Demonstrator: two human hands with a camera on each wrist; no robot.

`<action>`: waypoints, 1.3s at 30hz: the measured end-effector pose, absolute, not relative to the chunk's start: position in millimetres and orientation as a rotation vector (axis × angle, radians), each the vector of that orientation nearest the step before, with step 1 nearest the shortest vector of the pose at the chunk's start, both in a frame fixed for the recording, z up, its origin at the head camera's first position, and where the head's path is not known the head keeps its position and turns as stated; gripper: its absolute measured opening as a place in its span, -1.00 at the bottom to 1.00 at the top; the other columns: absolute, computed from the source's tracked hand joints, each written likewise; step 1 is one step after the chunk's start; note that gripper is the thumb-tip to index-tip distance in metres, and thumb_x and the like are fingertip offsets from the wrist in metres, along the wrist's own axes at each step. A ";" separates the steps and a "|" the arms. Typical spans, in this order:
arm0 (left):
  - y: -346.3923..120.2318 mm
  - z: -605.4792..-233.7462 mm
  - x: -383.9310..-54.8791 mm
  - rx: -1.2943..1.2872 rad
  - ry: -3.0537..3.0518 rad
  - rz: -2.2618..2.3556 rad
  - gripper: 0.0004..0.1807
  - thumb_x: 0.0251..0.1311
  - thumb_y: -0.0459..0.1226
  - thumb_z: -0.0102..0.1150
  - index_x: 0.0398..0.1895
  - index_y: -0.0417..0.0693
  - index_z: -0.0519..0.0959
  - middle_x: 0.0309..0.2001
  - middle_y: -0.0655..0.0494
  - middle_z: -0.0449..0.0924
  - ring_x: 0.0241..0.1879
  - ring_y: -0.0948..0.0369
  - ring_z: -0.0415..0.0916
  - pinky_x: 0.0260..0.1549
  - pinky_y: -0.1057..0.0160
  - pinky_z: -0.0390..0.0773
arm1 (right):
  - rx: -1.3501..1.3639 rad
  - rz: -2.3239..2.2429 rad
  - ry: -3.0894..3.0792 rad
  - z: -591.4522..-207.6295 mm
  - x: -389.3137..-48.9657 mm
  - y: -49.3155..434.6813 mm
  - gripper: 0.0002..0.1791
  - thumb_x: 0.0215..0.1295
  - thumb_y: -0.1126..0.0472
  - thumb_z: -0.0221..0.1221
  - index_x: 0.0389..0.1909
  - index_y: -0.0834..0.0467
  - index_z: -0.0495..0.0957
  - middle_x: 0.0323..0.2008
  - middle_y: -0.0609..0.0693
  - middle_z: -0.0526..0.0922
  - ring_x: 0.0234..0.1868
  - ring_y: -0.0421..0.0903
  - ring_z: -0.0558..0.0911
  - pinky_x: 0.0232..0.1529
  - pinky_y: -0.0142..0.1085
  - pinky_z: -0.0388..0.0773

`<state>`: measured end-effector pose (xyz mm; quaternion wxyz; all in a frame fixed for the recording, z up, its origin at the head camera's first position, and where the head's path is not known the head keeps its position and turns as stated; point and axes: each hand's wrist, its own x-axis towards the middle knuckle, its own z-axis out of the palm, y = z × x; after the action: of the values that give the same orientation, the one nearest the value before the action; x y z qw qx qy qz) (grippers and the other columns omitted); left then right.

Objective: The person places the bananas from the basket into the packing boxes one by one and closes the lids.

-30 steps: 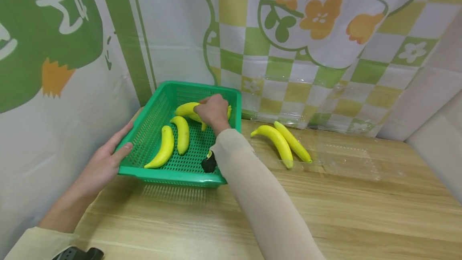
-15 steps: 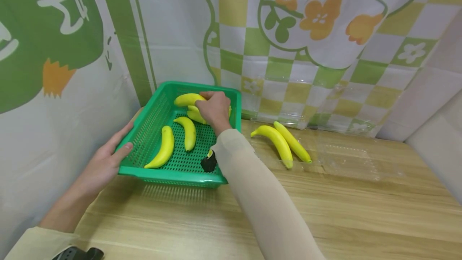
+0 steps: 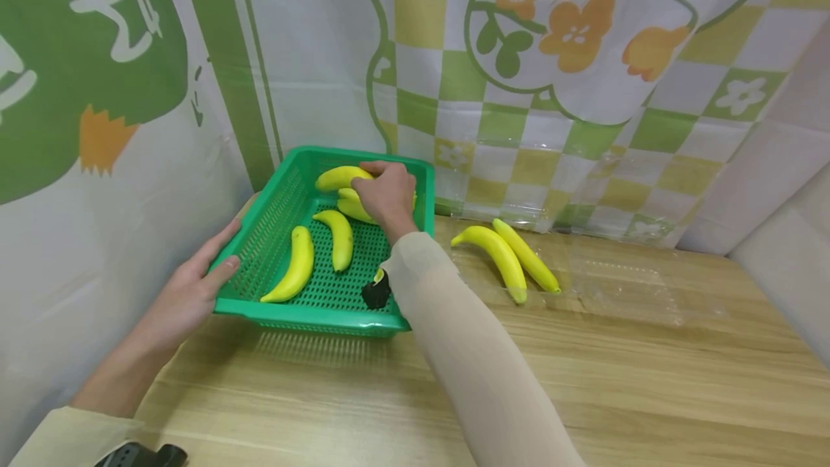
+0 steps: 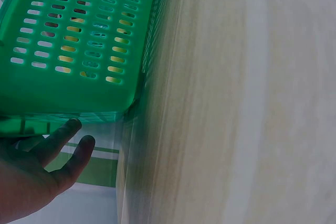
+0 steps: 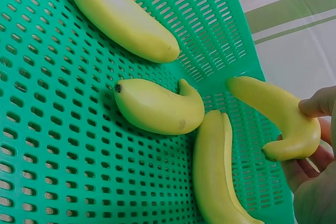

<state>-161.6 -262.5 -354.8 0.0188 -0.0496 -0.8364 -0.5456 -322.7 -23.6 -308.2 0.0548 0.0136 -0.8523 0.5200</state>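
My left hand (image 3: 188, 287) grips the left side of a green plastic basket (image 3: 311, 319), thumb over the rim and fingers outside it. In the left wrist view two fingertips (image 4: 71, 125) show beside the basket's slotted wall. Inside the basket's far end, my right hand (image 3: 389, 200) pinches a yellow banana (image 5: 289, 119) between thumb and fingers. Below it lies a pair of bananas (image 5: 212, 166) side by side, partly hidden by the hand in the head view. A short curved banana (image 3: 340, 240) rests mid-basket, and a longer banana (image 3: 292, 265) lies nearer the left wall.
Two more bananas (image 3: 499, 251) lie on the wooden table (image 3: 616, 380) right of the basket, by a clear plastic container (image 3: 629, 287). A patterned cloth (image 3: 428, 56) hangs behind. A dark object (image 3: 376, 292) shows by the right cuff.
The banana in my right hand has moved slightly toward the basket's far wall. The short curved banana has shifted right and turned a little. My left hand keeps its place on the rim.
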 end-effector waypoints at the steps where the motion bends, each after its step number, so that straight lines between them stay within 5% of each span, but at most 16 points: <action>1: -262.6 -354.8 -161.5 -0.154 -2.597 -1.692 -0.32 0.55 -0.02 -0.22 0.61 0.25 -0.18 0.60 -0.06 -0.29 0.55 -0.14 -0.38 0.39 -0.39 -0.30 | 0.040 1.582 -2.582 -308.4 -322.8 -23.7 -0.64 0.21 0.16 0.28 0.05 -0.10 0.69 0.02 -0.16 0.70 -0.30 -0.18 0.58 -0.56 -0.40 0.42; 14: -263.2 -356.5 -162.1 -0.151 -2.592 -1.694 -0.32 0.54 -0.01 -0.21 0.60 0.29 -0.18 0.60 -0.03 -0.28 0.54 -0.14 -0.35 0.40 -0.38 -0.27 | 0.021 1.589 -2.544 -307.1 -321.0 -23.3 -0.64 0.20 0.13 0.27 0.04 -0.13 0.70 -0.03 -0.20 0.71 -0.24 -0.18 0.58 -0.52 -0.38 0.44; 21: -263.6 -356.5 -162.6 -0.146 -2.586 -1.694 -0.32 0.54 -0.02 -0.20 0.60 0.27 -0.17 0.60 -0.05 -0.26 0.54 -0.12 -0.32 0.40 -0.37 -0.27 | -0.009 1.619 -2.534 -302.9 -321.5 -24.1 -0.65 0.20 0.14 0.27 0.03 -0.13 0.70 0.00 -0.20 0.69 -0.44 -0.12 0.53 -0.66 -0.37 0.34; 30: -263.9 -355.8 -162.1 -0.143 -2.594 -1.692 -0.32 0.54 -0.01 -0.20 0.60 0.27 -0.17 0.60 -0.06 -0.24 0.53 -0.12 -0.28 0.40 -0.36 -0.24 | -0.005 1.604 -2.529 -294.6 -317.6 -27.3 -0.66 0.22 0.11 0.28 0.03 -0.17 0.70 0.07 -0.20 0.67 -0.19 -0.16 0.55 -0.58 -0.38 0.42; 39: -263.8 -355.3 -161.9 -0.143 -2.590 -1.684 -0.32 0.54 -0.01 -0.19 0.60 0.26 -0.16 0.60 -0.05 -0.25 0.54 -0.12 -0.30 0.40 -0.37 -0.24 | -0.023 1.620 -2.533 -285.8 -313.8 -28.7 -0.65 0.21 0.11 0.28 0.04 -0.16 0.69 0.09 -0.19 0.66 -0.21 -0.17 0.54 -0.55 -0.37 0.43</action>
<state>-161.9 -263.8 -355.3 0.0246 -0.0463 -0.8373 -0.5442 -313.8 -28.7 -285.8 0.0675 -0.0077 -0.8405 0.5375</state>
